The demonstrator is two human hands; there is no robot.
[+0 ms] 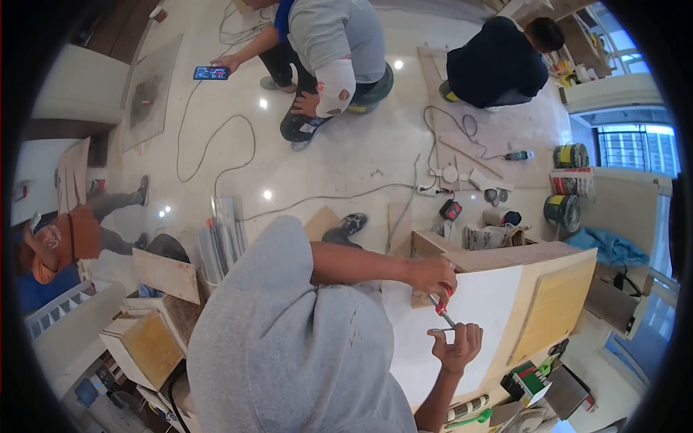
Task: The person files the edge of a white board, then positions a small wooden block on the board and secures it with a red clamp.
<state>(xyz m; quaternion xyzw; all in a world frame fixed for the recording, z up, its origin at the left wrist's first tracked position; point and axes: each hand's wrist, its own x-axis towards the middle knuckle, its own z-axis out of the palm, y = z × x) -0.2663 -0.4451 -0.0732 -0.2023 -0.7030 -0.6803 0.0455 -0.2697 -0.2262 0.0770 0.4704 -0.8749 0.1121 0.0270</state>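
My left hand (432, 277) is closed around a slim red-and-silver hand tool (442, 306), which slants down toward my right hand. My right hand (459, 348) has its fingers curled at the tool's lower end. A thin metal piece (441, 330) shows between its thumb and fingers; its exact kind is too small to make out. Both hands are above a white panel (485, 303) lying on a wooden work surface. Just beyond the panel lies a yellowish board (554, 309).
Two people (336, 50) (498, 63) crouch on the floor, one with a phone (211, 73). Another person (76, 234) stands at the left. Cables (332, 196), a power tool (518, 155), a red-and-black tape measure (450, 209) and buckets (562, 211) surround the bench. A green-and-white box (532, 382) stands lower right.
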